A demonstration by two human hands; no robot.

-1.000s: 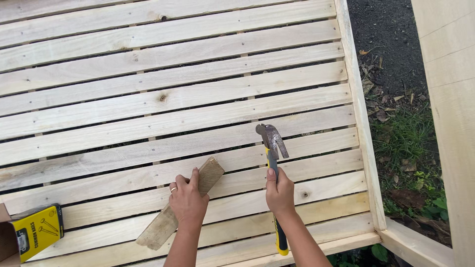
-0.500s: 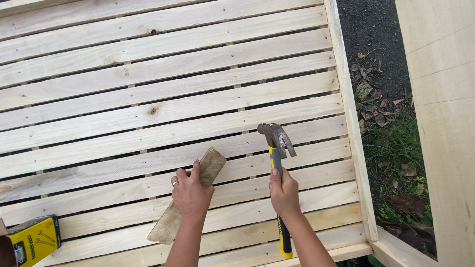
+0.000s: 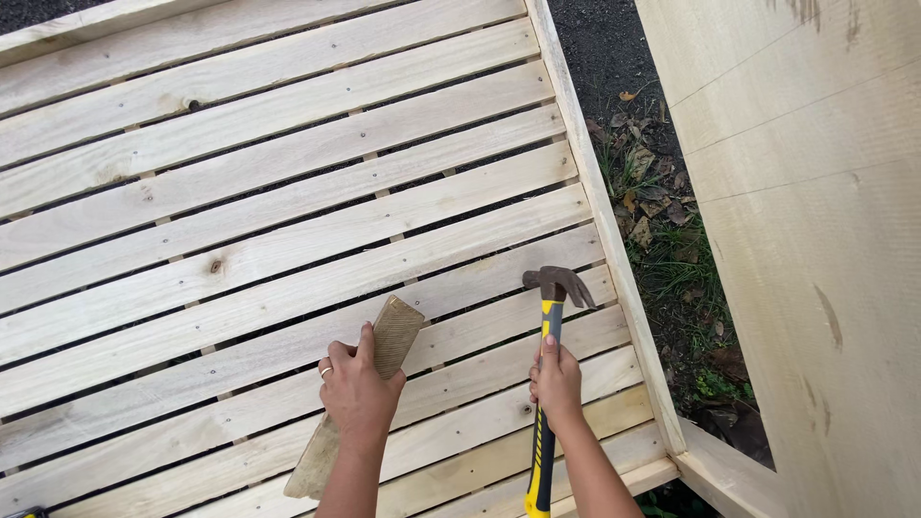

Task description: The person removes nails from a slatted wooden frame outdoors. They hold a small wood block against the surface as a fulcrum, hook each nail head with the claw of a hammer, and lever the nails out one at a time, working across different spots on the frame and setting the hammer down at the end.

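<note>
Hammer (image 3: 554,288) gripped in right hand (image 3: 556,384), left hand (image 3: 357,393) clasping wood block (image 3: 360,393), pale slats (image 3: 240,221).

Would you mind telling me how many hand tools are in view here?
1: a hammer in the right hand, its head over the slats. Others may lie outside the frame.

I see a yellow and black hammer (image 3: 545,384), a light brown wood block (image 3: 369,384), and pale slats (image 3: 240,192) with dark knots.
</note>
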